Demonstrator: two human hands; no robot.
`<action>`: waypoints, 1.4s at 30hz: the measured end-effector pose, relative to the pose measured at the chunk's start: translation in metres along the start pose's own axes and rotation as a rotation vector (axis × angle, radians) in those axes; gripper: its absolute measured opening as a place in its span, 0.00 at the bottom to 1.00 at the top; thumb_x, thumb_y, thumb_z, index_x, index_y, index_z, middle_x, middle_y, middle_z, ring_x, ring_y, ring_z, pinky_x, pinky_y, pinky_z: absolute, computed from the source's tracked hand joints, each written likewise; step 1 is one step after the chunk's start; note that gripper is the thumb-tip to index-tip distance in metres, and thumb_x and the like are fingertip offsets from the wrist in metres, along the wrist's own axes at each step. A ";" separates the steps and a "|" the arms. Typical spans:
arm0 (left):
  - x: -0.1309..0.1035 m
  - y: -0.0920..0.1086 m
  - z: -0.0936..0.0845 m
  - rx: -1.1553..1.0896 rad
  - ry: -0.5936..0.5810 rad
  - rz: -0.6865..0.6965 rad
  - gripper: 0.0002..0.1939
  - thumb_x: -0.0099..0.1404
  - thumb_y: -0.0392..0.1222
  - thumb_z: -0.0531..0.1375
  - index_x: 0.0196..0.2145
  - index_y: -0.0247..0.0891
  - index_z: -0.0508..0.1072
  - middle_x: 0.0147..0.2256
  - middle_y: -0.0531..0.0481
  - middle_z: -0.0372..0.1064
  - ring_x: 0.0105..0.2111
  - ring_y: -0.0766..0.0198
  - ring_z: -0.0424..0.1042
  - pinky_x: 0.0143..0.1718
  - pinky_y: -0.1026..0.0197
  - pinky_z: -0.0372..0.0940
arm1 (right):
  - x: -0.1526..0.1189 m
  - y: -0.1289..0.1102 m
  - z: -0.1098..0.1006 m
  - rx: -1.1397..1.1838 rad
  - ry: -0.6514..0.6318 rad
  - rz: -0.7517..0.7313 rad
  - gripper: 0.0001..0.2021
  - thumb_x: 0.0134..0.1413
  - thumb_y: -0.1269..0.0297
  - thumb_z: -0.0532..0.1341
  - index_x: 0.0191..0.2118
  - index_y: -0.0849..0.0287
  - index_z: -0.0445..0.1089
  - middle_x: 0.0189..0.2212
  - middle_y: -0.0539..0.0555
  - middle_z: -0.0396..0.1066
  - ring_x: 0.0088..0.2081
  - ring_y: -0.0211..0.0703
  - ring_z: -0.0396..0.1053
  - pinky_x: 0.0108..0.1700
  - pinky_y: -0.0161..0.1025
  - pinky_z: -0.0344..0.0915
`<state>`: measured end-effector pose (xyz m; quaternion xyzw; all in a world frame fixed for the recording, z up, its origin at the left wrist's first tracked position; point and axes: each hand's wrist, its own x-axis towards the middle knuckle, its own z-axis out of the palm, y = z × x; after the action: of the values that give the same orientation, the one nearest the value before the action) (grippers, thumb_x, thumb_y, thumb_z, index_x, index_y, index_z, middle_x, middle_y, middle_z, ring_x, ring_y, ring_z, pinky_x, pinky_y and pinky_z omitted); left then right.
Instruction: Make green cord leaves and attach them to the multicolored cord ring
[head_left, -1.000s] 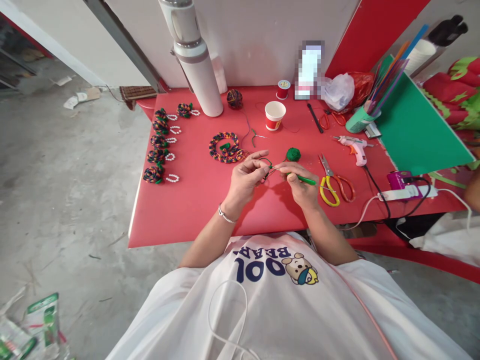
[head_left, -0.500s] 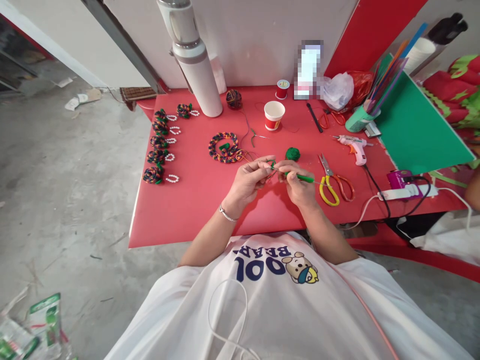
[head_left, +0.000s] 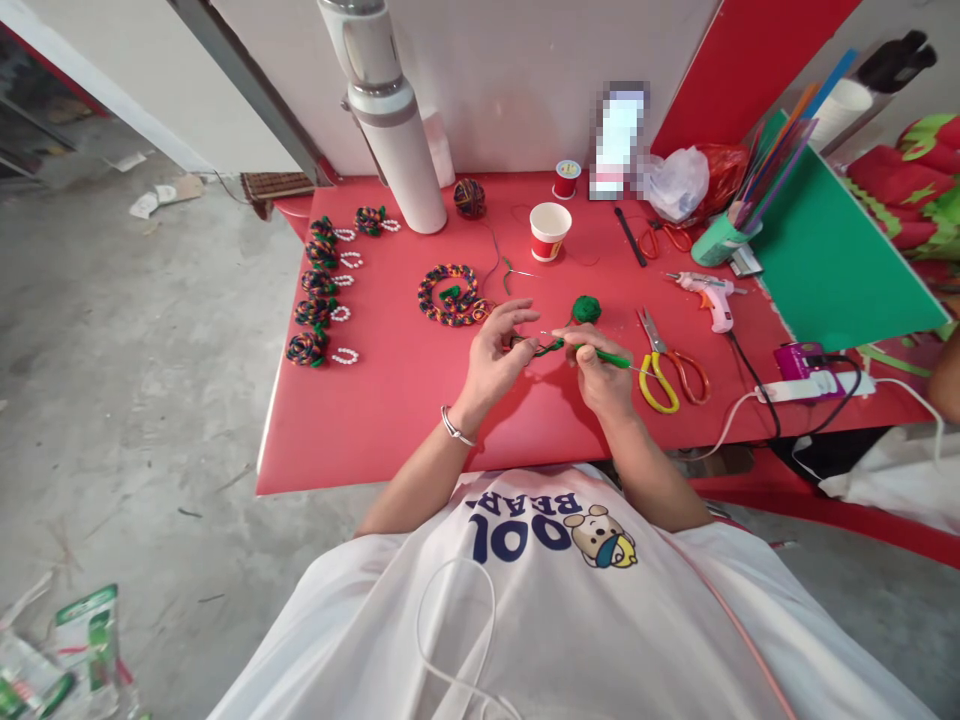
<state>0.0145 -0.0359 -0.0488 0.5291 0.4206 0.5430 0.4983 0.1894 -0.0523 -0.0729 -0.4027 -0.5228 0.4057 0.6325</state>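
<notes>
My right hand is closed around the green handle of a crochet hook, its metal tip pointing left. A narrow strip of green and dark crochet work hangs at the hook side, by my right fingertips. My left hand has its fingers spread and thumb apart; the strip's left end runs up against its thumb. A ball of green yarn lies just beyond my right hand. Left of my hands rests a coiled multicoloured braid with a green piece in its middle.
Multicoloured yarn flowers with white bead loops line the left side of the red table. A flask, yarn ball and paper cup stand behind. Scissors, a glue gun and a power strip lie right.
My left fingers have spread and lifted away from the crochet strip near the hook tip. More of the strip shows between my hands. My right hand keeps the crochet hook.
</notes>
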 end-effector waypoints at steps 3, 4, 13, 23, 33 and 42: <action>0.002 0.001 -0.006 -0.076 -0.038 -0.035 0.08 0.60 0.43 0.65 0.28 0.36 0.73 0.58 0.41 0.74 0.23 0.76 0.63 0.23 0.66 0.60 | 0.002 -0.005 0.001 0.139 0.073 0.079 0.23 0.51 0.33 0.71 0.36 0.48 0.81 0.39 0.53 0.85 0.31 0.41 0.73 0.30 0.41 0.67; 0.002 0.002 -0.007 -0.040 -0.050 -0.019 0.12 0.61 0.43 0.65 0.24 0.35 0.70 0.56 0.40 0.75 0.23 0.76 0.63 0.23 0.65 0.59 | 0.003 -0.007 0.002 0.191 0.095 0.111 0.24 0.48 0.32 0.72 0.35 0.49 0.81 0.38 0.53 0.85 0.30 0.40 0.71 0.28 0.39 0.64; -0.001 0.006 -0.003 0.236 -0.066 0.172 0.14 0.64 0.44 0.65 0.44 0.36 0.84 0.56 0.37 0.77 0.25 0.72 0.64 0.27 0.63 0.61 | 0.003 -0.018 0.003 0.314 -0.025 0.245 0.22 0.41 0.35 0.77 0.30 0.49 0.82 0.30 0.51 0.84 0.26 0.38 0.67 0.25 0.37 0.60; 0.002 0.013 0.005 -0.354 -0.189 -0.276 0.36 0.49 0.45 0.80 0.56 0.38 0.81 0.32 0.51 0.77 0.25 0.71 0.70 0.23 0.68 0.60 | -0.007 0.001 -0.012 0.043 -0.023 0.095 0.20 0.56 0.36 0.70 0.37 0.48 0.83 0.40 0.52 0.85 0.38 0.46 0.79 0.41 0.45 0.76; 0.004 0.010 0.008 -0.401 -0.198 -0.346 0.46 0.47 0.44 0.81 0.63 0.38 0.76 0.27 0.51 0.79 0.19 0.74 0.62 0.20 0.66 0.50 | -0.006 -0.004 -0.007 -0.074 0.000 -0.128 0.13 0.61 0.42 0.68 0.41 0.42 0.84 0.43 0.50 0.86 0.47 0.51 0.81 0.59 0.55 0.74; 0.005 0.001 0.013 -0.448 -0.026 -0.353 0.46 0.43 0.45 0.82 0.60 0.37 0.78 0.30 0.49 0.82 0.22 0.72 0.66 0.24 0.66 0.57 | -0.008 0.000 -0.004 -0.099 0.064 -0.008 0.20 0.59 0.36 0.66 0.40 0.46 0.83 0.44 0.53 0.85 0.49 0.52 0.81 0.55 0.54 0.77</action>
<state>0.0274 -0.0315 -0.0458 0.3312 0.3694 0.5205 0.6950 0.1922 -0.0599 -0.0762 -0.4440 -0.5234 0.3638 0.6297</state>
